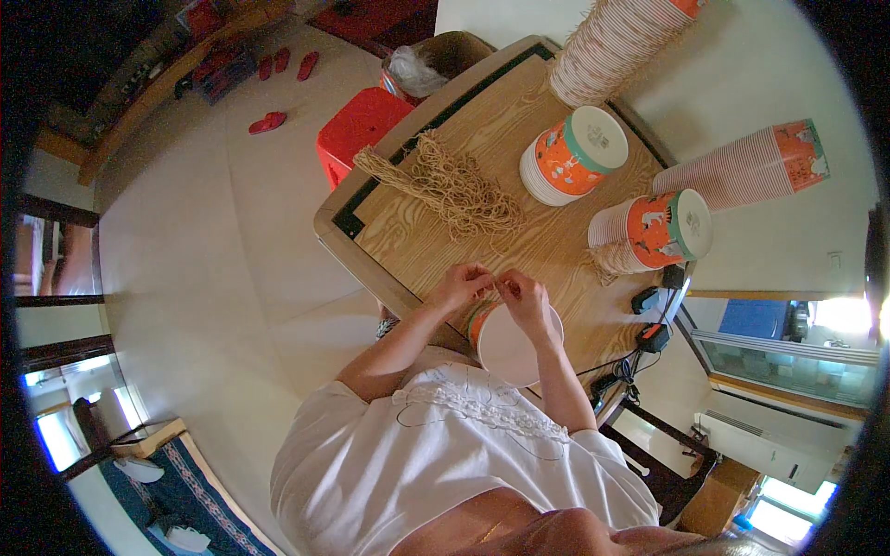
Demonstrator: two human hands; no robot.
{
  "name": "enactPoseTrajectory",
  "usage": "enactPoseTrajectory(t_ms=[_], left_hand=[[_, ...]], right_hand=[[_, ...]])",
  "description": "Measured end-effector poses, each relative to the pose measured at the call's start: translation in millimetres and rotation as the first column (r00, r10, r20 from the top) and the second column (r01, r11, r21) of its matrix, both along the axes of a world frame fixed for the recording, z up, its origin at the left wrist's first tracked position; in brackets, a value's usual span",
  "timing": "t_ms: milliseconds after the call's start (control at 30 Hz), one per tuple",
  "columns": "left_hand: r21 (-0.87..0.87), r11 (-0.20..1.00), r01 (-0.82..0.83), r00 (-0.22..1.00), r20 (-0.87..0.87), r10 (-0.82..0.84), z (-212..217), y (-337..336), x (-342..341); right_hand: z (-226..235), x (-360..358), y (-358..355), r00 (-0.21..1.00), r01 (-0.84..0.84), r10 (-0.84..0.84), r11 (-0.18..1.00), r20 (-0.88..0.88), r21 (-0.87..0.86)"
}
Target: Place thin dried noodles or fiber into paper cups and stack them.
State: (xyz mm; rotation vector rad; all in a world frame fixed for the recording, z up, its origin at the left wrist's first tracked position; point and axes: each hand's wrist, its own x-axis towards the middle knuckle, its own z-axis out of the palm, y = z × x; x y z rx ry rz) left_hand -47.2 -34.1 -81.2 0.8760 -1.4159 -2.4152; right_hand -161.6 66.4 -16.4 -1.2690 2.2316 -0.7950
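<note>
My left hand [461,284] and my right hand [522,295] meet over the near edge of a wooden table [542,246]. Both pinch a thin tan string [491,280] between the fingertips. Right under them stands a white paper cup [512,345] with an orange side, its wide mouth facing me. My right hand reaches over the cup's rim. A pile of tan string pieces [454,185] lies on the table beyond my hands.
Stacks of orange-and-white paper cups [570,156] [649,232] lie on the table, taller stacks [612,42] [746,167] at its far side. A red plastic stool [360,128] stands to the left. Black cables and chargers [649,324] hang at the table's right edge.
</note>
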Motion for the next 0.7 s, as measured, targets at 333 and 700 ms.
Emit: enactPoseTrajectory(t_ms=[333, 700], left_hand=[[-0.549, 0.836, 0.018, 0.99, 0.128, 0.063, 4, 0, -6], [-0.724, 0.687, -0.061, 0.986, 0.062, 0.153, 17, 5, -9]], right_hand=[[-12, -2, 1, 0.997, -0.019, 0.017, 1.0, -0.076, -0.022], [-28, -7, 1, 0.964, -0.094, 0.054, 0.985, -0.261, -0.144]])
